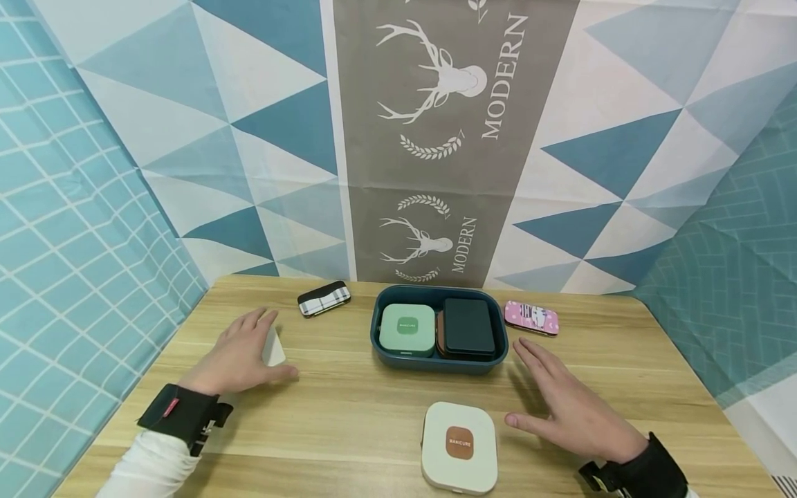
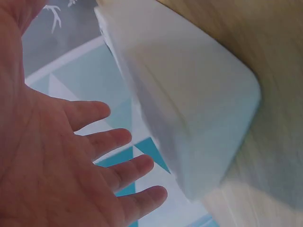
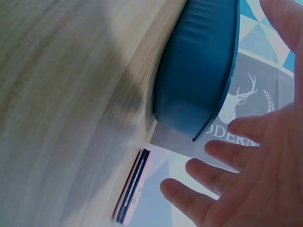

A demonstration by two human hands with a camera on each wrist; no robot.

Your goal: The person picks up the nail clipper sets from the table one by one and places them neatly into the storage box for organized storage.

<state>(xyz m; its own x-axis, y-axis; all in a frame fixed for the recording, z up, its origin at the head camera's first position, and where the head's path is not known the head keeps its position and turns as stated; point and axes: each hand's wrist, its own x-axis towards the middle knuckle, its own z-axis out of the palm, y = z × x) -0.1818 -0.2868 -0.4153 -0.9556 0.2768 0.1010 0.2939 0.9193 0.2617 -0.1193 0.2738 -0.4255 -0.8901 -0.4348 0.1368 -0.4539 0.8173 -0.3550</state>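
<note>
My left hand point(image 1: 239, 353) hovers at the left side of the table, fingers straight and spread, over a white case that it partly hides. In the left wrist view this white case point(image 2: 189, 90) rests on the wood, apart from the fingers. My right hand point(image 1: 575, 411) is held with fingers extended, to the right of a dark blue bin point(image 1: 407, 363) and a cream manicure case point(image 1: 459, 470). Inside the bin lie a light green manicure case point(image 1: 407, 311) and a dark case point(image 1: 470, 325) on top of a brown one. Nothing is in either palm.
Behind the left hand lies a small black case with a plaid band point(image 1: 324, 299). A pink patterned case point(image 1: 531, 317) sits right of the bin. Patterned cloth point(image 1: 292, 152) hangs along the table's back edge, with tiled sheets at both sides.
</note>
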